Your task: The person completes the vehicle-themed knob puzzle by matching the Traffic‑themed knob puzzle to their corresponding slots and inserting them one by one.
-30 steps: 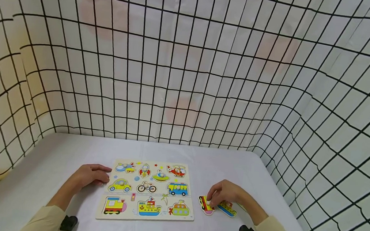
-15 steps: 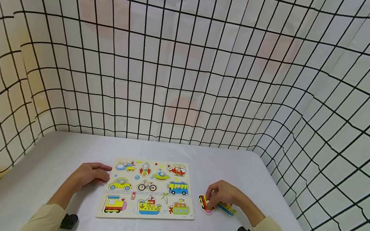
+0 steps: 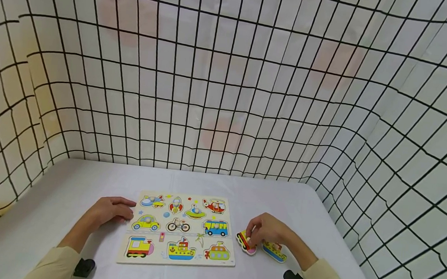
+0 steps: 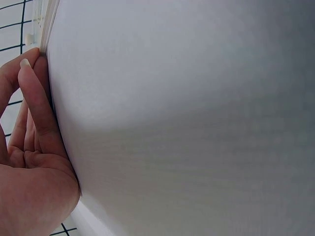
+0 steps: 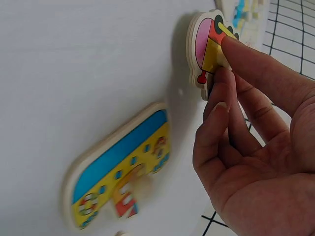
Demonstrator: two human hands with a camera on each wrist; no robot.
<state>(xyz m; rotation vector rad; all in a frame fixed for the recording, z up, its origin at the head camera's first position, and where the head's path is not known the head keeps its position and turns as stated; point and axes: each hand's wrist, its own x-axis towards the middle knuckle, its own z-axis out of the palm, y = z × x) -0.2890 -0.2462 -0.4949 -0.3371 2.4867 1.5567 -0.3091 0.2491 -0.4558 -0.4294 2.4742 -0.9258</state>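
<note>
My right hand (image 3: 268, 230) pinches a wooden train puzzle piece (image 5: 202, 44) by its small knob. The pink, red and yellow piece is tilted close over the white table, just right of the puzzle board (image 3: 192, 263). Below that hand in the right wrist view lies a blue and yellow ship piece (image 5: 110, 169), knob upward. My left hand (image 3: 107, 211) rests on the table with its fingertips at the board's left edge. In the left wrist view its fingers (image 4: 42, 105) look loosely bent, holding nothing. The board shows several vehicle pictures, among them a train (image 3: 139, 247) and a ship (image 3: 181, 249) in the bottom row.
A black grid net (image 3: 218, 112) over white sheeting surrounds the table (image 3: 96, 177) at the back and sides. A black camera mount sits by each wrist. A pale knob (image 5: 123, 233) peeks in at the right wrist view's bottom edge.
My right hand has lifted the train piece slightly and shifted it a little left and away from me, showing more of the ship piece. The left hand has stayed put.
</note>
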